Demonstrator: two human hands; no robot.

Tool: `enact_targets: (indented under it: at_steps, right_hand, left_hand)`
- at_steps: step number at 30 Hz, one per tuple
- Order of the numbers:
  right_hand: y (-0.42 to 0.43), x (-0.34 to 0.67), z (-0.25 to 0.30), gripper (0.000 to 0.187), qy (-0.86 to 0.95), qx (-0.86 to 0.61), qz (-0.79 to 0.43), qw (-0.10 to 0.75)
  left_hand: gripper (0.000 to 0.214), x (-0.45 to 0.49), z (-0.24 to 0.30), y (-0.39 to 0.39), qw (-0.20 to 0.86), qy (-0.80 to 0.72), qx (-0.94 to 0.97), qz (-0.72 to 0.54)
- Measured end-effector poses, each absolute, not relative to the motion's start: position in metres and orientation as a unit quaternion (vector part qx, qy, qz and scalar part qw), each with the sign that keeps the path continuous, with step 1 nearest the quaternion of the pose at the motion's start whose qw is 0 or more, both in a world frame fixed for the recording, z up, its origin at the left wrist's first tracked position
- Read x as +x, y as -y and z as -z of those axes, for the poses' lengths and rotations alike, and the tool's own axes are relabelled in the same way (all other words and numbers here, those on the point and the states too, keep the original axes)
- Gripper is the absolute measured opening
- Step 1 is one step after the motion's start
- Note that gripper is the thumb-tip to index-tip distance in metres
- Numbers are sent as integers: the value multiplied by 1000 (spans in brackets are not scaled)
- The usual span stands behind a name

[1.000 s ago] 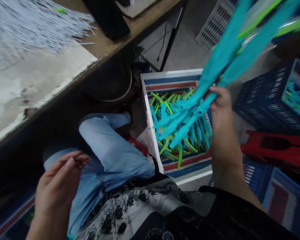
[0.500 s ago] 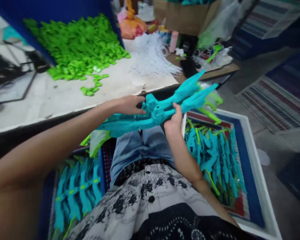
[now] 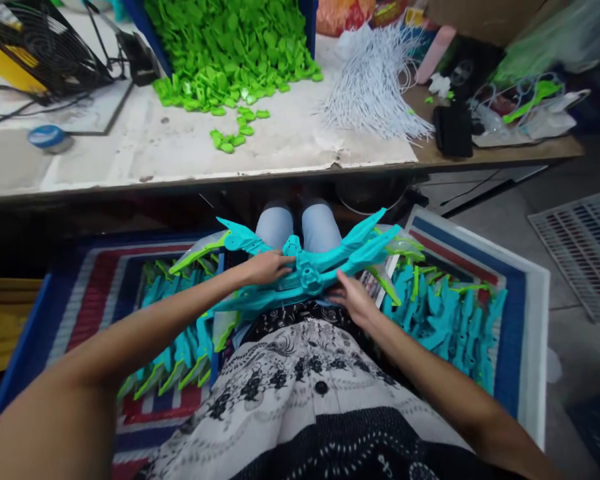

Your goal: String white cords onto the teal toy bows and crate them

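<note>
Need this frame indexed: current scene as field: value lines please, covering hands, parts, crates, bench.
left hand: on the turquoise parts, fingers near their middle; grip unclear
right hand: holding them, thumb on top
parts position: crosswise, over the jeans
left crate: striped inside, similar parts in rows
right crate: white rim, more turquoise parts
bench: loose green pieces, white strands

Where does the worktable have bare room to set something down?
The worktable's white surface is bare between the blue-lidded jar and the loose green pieces, and between those and the white strands. It is crowded at the green heap and where the left hand and right hand touch turquoise parts.
</note>
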State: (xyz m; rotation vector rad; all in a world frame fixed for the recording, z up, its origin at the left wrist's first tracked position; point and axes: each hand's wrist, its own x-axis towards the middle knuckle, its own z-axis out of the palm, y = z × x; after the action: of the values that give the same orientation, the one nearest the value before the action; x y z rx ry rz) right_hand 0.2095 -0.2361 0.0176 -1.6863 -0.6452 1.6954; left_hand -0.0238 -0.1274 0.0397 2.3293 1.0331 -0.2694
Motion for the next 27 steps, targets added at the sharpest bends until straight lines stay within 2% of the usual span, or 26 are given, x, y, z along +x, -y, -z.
enact_targets:
  at_steps: [2,5,7,9,11,13,19,22,24,27]
  right_hand:
    - [248,226,-27,38,438,-630,-606,211]
    - [236,233,-45,34,705,-575,-371,187]
    - [214,226,-50,40,806,-523,-218,173]
    - [194,213,-48,51,858,-479,-154,104]
    - [183,199,-40,60,871,-470,-139,42]
    - [181,188,-29,62,864,-483,-142,9]
    - [182,177,-9,47,823,-528,-206,-41]
    - [153,177,-29,42,864,-457,-201,-73]
    - [110,170,-52,38,886,-419,-193,-47]
    - [17,140,-81,35,885,-442,-104,103]
  left_hand:
    - [41,-20,-37,128,238,-416,876,51]
    - [58,-8,-27,115,194,-456,868,29]
    - [68,0,-17,106,238,-475,844,70]
    - [67,4,-10,100,291,-513,804,77]
    - [65,6,-6,95,308,-546,778,43]
    - [64,6,-8,86,295,-574,764,9]
    - [64,19,-14,43,254,-618,743,-37]
    - [62,26,-4,38,239,-608,757,-11]
    - [60,27,3,44,219,-597,772,-18]
    - [57,27,7,55,201,-577,791,-42]
